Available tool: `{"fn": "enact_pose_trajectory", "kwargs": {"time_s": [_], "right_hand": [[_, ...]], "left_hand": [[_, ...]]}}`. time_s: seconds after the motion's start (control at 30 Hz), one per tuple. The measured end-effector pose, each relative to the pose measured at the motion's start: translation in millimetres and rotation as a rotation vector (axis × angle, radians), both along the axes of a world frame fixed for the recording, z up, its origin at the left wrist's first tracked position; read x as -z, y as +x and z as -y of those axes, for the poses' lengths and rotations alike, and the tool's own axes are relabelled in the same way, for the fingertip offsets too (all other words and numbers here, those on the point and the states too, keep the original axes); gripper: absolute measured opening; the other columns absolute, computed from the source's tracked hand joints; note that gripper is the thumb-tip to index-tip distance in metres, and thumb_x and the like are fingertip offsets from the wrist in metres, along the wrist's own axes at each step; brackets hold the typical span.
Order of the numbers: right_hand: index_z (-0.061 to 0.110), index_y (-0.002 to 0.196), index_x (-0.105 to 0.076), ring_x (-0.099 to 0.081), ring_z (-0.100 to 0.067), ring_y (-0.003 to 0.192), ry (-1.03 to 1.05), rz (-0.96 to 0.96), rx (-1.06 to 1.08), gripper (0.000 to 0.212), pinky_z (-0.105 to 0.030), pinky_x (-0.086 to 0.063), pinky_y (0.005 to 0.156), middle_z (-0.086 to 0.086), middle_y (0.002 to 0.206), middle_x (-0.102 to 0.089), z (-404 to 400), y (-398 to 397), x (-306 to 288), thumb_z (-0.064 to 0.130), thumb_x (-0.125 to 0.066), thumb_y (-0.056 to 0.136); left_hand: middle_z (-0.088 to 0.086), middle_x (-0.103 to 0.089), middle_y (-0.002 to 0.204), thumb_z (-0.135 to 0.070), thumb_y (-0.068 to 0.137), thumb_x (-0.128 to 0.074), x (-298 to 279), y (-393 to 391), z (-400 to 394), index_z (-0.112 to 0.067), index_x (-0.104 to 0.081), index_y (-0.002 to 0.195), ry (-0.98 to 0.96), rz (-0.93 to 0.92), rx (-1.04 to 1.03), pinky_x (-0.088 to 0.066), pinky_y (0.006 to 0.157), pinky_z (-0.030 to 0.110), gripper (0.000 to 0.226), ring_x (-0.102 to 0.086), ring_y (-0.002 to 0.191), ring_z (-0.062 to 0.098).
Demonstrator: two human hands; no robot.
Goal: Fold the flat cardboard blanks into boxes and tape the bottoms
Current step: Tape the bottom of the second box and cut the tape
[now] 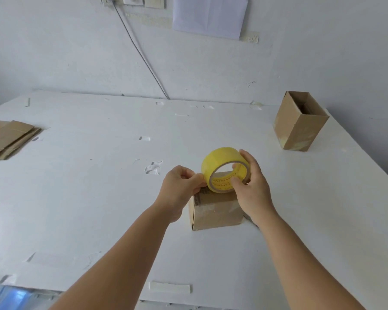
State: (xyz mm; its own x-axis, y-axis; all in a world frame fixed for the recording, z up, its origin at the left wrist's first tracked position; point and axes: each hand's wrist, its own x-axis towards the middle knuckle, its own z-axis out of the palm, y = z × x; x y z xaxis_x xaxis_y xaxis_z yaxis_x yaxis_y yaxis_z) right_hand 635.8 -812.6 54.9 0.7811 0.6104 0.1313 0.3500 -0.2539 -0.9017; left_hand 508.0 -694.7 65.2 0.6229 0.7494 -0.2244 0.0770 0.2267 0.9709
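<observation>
White table (99, 198): R hand (251, 189) grips tape roll (222, 166); L hand (179, 186) pinches its end.

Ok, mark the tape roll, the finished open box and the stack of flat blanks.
tape roll (213, 162): head view, on its yellow outer band.
finished open box (297, 128): head view, on its front cardboard wall.
stack of flat blanks (7, 136): head view, on the top sheet.

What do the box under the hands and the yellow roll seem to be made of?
Box: brown corrugated cardboard, matte, judging by its stiff folded edges. Tape roll: glossy, translucent yellow plastic film, apparently wound on a printed core, possibly card.
</observation>
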Motion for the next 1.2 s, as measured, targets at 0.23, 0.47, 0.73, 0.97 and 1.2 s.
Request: {"fn": "enact_pose_trajectory", "kwargs": {"time_s": [0.23, 0.47, 0.73, 0.97, 1.2], "right_hand": [[0.045, 0.132, -0.035, -0.055, -0.015, 0.093, -0.020, 0.190, 0.013, 0.047, -0.024, -0.038, 0.071, 0.012, 0.116, -0.056, -6, 3, 3, 0.015, -0.041, 0.097], [0.033, 0.134, -0.039, -0.056, -0.023, 0.083, -0.066, 0.264, 0.172, 0.042, -0.028, -0.036, 0.071, 0.007, 0.117, -0.062, -9, 4, 15, 0.016, -0.046, 0.096], [0.032, 0.130, -0.048, -0.055, -0.024, 0.075, -0.271, 0.375, 0.100, 0.041, -0.030, -0.037, 0.061, 0.001, 0.075, -0.062, -14, 2, 16, 0.043, -0.051, 0.091], [0.034, 0.131, -0.042, -0.050, -0.027, 0.074, -0.335, 0.360, 0.081, 0.040, -0.032, -0.035, 0.060, -0.006, 0.081, -0.062, -16, 2, 15, 0.043, -0.040, 0.093], [0.034, 0.133, -0.040, -0.055, -0.024, 0.087, -0.329, 0.360, -0.016, 0.044, -0.031, -0.039, 0.066, 0.002, 0.086, -0.062, -14, 0, 11, 0.050, -0.044, 0.092]], "left_hand": [[0.018, -0.065, 0.089, -0.001, 0.082, -0.065, -3, 6, -1, -0.005, -0.052, 0.092, -0.031, -0.017, -0.040, -0.055, 0.062, 0.021, 0.017, -0.071, 0.070, 0.019], [0.010, -0.064, 0.082, -0.001, 0.083, -0.057, 2, -3, -7, -0.009, -0.053, 0.108, 0.084, -0.130, -0.073, -0.057, 0.084, 0.039, 0.026, -0.066, 0.072, 0.018], [0.009, -0.063, 0.082, 0.000, 0.087, -0.051, 14, -21, -14, -0.007, -0.058, 0.103, 0.020, -0.161, -0.092, -0.057, 0.083, 0.037, 0.018, -0.065, 0.078, 0.020], [0.003, -0.062, 0.083, -0.010, 0.091, -0.055, 19, -17, -9, -0.008, -0.061, 0.093, -0.038, -0.083, -0.076, -0.058, 0.078, 0.031, 0.007, -0.069, 0.076, 0.013], [0.013, -0.064, 0.098, -0.012, 0.094, -0.054, 25, -15, -12, -0.004, -0.061, 0.101, -0.040, -0.096, -0.086, -0.058, 0.075, 0.027, 0.013, -0.069, 0.074, 0.011]]}}
